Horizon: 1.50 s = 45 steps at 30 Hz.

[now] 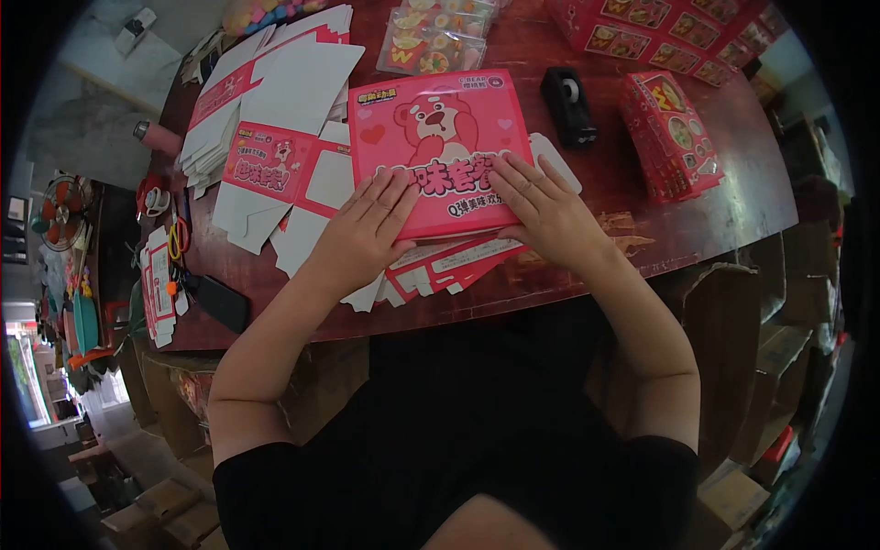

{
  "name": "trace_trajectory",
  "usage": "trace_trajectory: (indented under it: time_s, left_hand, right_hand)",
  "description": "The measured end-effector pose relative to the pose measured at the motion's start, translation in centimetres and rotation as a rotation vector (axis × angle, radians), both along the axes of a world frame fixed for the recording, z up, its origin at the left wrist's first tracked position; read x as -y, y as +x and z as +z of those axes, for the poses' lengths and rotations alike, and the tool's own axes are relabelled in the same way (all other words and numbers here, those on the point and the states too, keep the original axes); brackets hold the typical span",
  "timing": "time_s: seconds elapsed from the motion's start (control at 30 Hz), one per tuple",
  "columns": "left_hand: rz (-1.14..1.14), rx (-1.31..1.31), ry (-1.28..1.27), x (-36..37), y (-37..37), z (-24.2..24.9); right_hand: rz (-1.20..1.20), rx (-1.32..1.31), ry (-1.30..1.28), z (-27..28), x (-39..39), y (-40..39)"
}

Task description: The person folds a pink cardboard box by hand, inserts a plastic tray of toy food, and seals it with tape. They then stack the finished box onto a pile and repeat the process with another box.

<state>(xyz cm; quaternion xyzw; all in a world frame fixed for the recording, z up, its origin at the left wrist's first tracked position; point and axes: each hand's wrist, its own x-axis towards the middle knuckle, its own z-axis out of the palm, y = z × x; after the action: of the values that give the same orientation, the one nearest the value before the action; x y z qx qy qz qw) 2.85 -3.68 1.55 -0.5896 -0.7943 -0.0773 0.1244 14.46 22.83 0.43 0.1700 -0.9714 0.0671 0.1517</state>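
Note:
A pink cardboard box [438, 124] with a cartoon bear and large printed lettering lies before me on the dark red table. My left hand [374, 215] rests flat on its lower left corner, fingers stretched out over the lid. On the lower right corner lies my right hand [541, 202], also flat with its fingers extended. Both thumbs are by the box's near edge. Beneath and in front of the box, flat printed cardboard pieces [449, 266] stick out toward me. Part of the lettering is hidden under the fingers.
Unfolded box blanks [307, 87] are piled on the left. A black tape dispenser [570, 105] and a smaller pink box [671, 137] stand to the right. Clear packs [435, 41] lie at the back. Near the left edge are a black phone [218, 302] and yellow-handled scissors [178, 238].

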Motion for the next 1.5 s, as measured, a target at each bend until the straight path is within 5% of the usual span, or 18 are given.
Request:
trace_trajectory:
  time_s: [0.43,0.5,0.8,1.03,1.2,1.5]
  left_hand:
    - [-0.150,0.638,0.392,2.2,-1.7,-1.1]
    - [-0.137,0.583,0.372,2.5,-1.1,-0.5]
    - [-0.145,0.237,0.366,2.8,-0.4,-1.7]
    - [-0.122,0.142,0.384,3.0,0.1,-2.4]
    - [-0.053,0.422,0.627,2.9,0.3,-3.6]
    - [-0.141,0.298,0.539,3.8,0.0,-3.9]
  right_hand:
    - [0.121,0.122,-0.784,-0.8,-2.0,0.4]
    - [0.150,0.161,-0.908,-1.3,-2.0,0.5]
    - [0.099,-0.190,-0.462,-2.8,-1.4,1.2]
    - [0.064,-0.352,-0.492,-4.2,-0.4,1.6]
    - [0.014,-0.288,-0.737,-4.1,-0.2,1.3]
    - [0.076,-0.311,-0.533,-3.4,-0.5,1.2]
